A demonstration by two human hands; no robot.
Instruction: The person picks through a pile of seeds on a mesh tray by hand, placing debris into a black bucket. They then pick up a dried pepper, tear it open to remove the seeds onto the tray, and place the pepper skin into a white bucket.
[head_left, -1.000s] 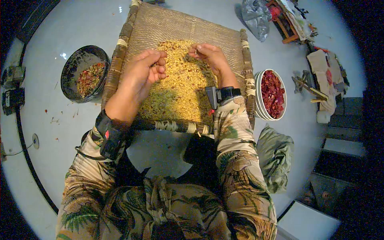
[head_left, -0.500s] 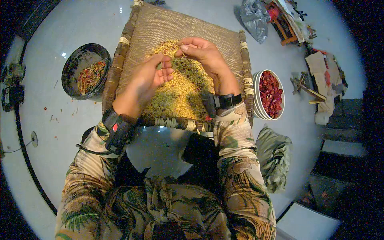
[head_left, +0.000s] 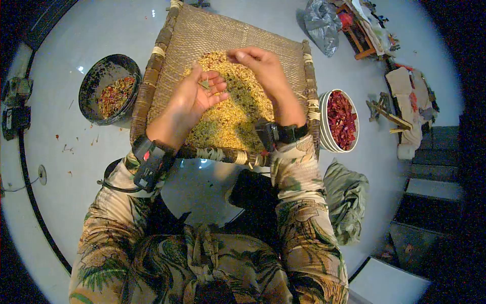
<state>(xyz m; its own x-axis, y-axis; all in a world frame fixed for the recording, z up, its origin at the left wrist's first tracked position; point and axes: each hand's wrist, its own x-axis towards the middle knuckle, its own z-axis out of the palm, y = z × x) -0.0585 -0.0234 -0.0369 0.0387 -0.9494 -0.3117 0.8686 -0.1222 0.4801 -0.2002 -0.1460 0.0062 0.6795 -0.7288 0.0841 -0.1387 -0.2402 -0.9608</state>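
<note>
A woven tray (head_left: pixel 263 38) with a wooden frame bears a spread of yellow grains (head_left: pixel 220 112) with dark greenish patches. My left hand (head_left: pixel 196 93) is over the left part of the grains, palm up and fingers apart, with a small green leaf-like piece (head_left: pixel 204 84) lying at the fingers. To its right, my right hand (head_left: pixel 263 71) is above the far edge of the grains, its thumb and fingers brought close together. Whatever lies between those fingertips is too small to make out.
A black bucket (head_left: pixel 132 109) with mixed reddish and yellow bits stands left of the tray. White nested buckets (head_left: pixel 324 124) hold dark red pieces at the right. Behind is a grey plastic bag (head_left: pixel 322 28); a green cloth bundle (head_left: pixel 347 200) lies at the near right.
My left hand has opened out, showing its palm and the green piece. My right hand has shifted slightly to the right, away from the left one.
</note>
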